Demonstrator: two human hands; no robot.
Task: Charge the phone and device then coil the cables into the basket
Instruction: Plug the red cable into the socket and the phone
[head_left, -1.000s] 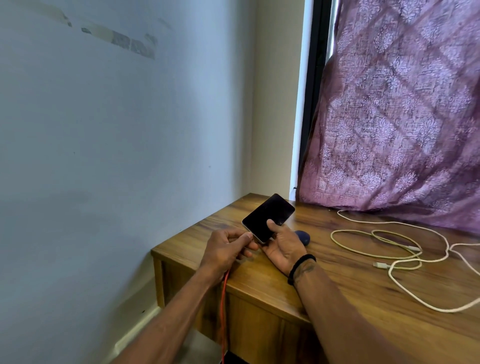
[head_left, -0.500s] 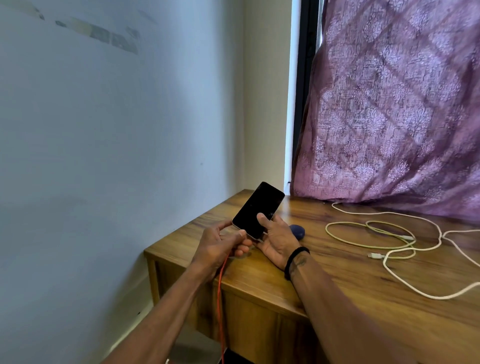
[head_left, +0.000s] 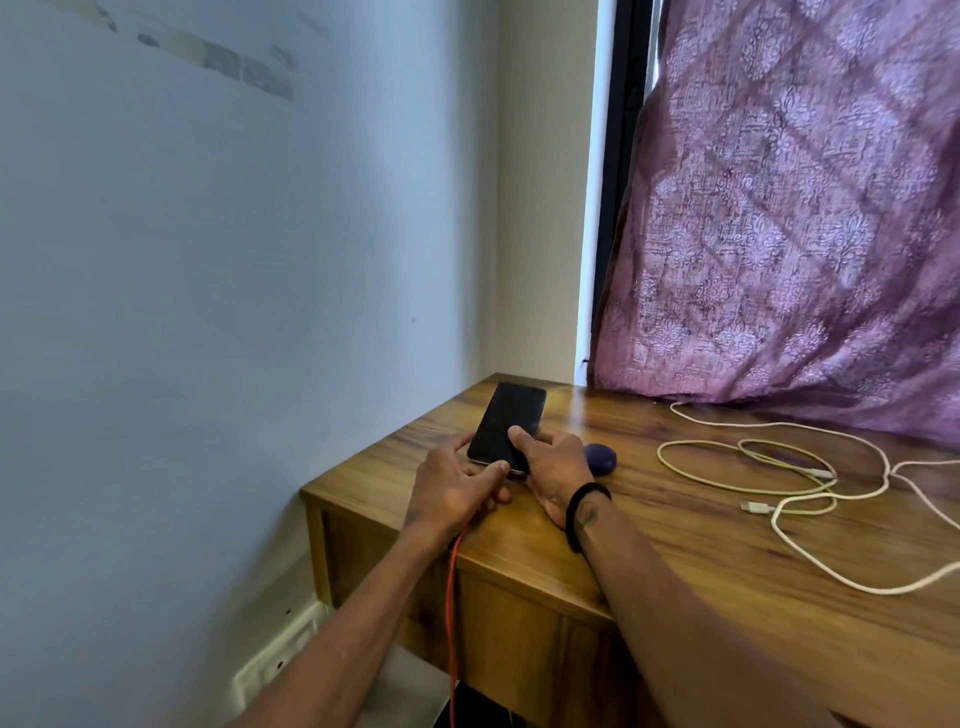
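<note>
A black phone (head_left: 509, 423) with a dark screen is tilted above the left end of the wooden table (head_left: 727, 561). My right hand (head_left: 553, 470) grips its lower end, thumb on the screen. My left hand (head_left: 457, 488) pinches the end of an orange cable (head_left: 452, 613) at the phone's bottom edge; the plug itself is hidden by my fingers. The orange cable hangs down past the table's front. A small dark blue device (head_left: 600, 457) lies just right of my right hand. No basket is in view.
A loosely coiled yellow-green cable (head_left: 748, 488) and a white cable (head_left: 852, 582) lie on the table to the right. A purple patterned curtain (head_left: 805, 208) hangs behind the table. A pale wall (head_left: 234, 312) runs close along the left.
The phone has turned from a diagonal to nearly lengthwise away from me and sunk closer to the table. My left hand stays at its bottom edge with the orange cable.
</note>
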